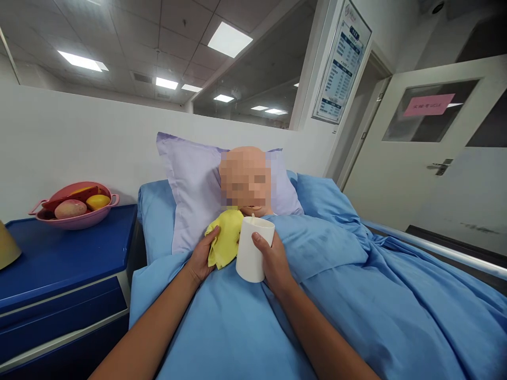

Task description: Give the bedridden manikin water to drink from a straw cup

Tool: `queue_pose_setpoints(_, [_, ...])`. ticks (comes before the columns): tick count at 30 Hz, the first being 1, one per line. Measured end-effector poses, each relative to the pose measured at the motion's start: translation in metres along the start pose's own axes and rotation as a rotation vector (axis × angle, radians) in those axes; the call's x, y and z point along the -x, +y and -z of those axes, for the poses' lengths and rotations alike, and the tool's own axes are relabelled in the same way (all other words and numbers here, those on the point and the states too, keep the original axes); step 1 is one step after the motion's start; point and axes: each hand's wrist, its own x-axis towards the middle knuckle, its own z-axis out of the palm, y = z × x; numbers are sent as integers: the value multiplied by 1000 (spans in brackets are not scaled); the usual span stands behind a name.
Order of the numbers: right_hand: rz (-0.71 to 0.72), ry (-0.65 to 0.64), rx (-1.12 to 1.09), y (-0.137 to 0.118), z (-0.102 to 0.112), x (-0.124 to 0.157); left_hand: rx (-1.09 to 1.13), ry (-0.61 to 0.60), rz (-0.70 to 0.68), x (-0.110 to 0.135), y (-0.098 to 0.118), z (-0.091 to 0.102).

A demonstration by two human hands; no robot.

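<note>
My left hand [203, 257] is closed on a yellow cloth [227, 238], which hangs beside the cup just below the chin of a bald manikin [247, 169]. In my right hand [277, 261] is a white cup [250, 258], held slightly tilted with the thumb on its near side. A thin pale stick, perhaps a straw, shows at the cup's rim. The manikin's head rests on a lilac pillow [190, 179], and a blue quilt [336, 253] covers its body up to the neck. My fingers behind the cloth and cup are partly hidden.
To the left stands a blue bedside cabinet [106, 232] bearing a pink basket [79, 221] of fruit. A yellowish object [7, 248] is cut off at the left edge. A bed rail [443, 250] runs along the right side, with a door [420, 158] beyond it.
</note>
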Motion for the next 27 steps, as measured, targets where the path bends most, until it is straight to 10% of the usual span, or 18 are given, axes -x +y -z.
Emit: queue_pose_setpoints(27, [-12, 23, -37, 2, 0, -1, 3, -18, -17, -1, -1, 3])
